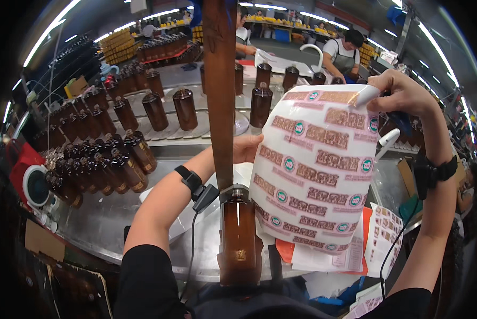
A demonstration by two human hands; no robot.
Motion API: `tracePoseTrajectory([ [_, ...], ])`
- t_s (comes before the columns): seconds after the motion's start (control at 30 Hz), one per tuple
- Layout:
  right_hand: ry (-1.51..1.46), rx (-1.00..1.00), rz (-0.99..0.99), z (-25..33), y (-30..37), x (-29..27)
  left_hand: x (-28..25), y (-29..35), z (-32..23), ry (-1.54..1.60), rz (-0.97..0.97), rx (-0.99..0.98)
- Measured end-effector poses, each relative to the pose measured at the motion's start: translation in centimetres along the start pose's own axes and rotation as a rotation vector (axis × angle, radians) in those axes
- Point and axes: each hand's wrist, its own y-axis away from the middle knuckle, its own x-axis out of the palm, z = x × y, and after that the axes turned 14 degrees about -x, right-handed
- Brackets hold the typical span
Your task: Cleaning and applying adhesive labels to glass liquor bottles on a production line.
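A large white sheet of labels (313,165), printed in rows of brown and pink with round green-and-red marks, is held up and bowed in front of me. My right hand (400,94) pinches its top right corner between thumb and fingers. At the sheet's left edge is my left hand (245,148), closed on that edge; a wooden post and the sheet hide part of its fingers. Directly before me a brown glass bottle (238,234) with a small gold mark stands upright, touched by neither hand.
A wooden post (220,80) rises through the middle. Brown bottles (103,167) crowd the left of the metal table (175,234); more stand on round plates (201,125) behind. Papers (329,258) lie at the right. A person (345,56) works further back.
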Motion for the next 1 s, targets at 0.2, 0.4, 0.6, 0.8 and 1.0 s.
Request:
tracePoseTrajectory([
  [0.2,0.082,0.193,-0.012,-1.1,0.7,-1.0,0.7,-2.0,-2.6,-0.378,0.043,-0.043],
  [0.4,0.278,0.326,-0.002,-0.3,-1.2,-4.2,1.4,-2.4,-3.8,-0.446,-0.061,0.084],
  [0.6,0.672,0.309,0.171,-8.4,-12.2,1.1,-3.5,5.0,-1.4,-0.385,-0.644,0.016],
  [0.8,0.575,0.043,-0.279,-18.4,-16.2,11.1,-8.0,10.7,3.2,-0.155,-0.890,0.037],
  [1.0,0.172,0.494,-0.103,-25.7,-3.9,14.4,-10.1,10.6,6.7,-0.153,-1.047,-0.140],
])
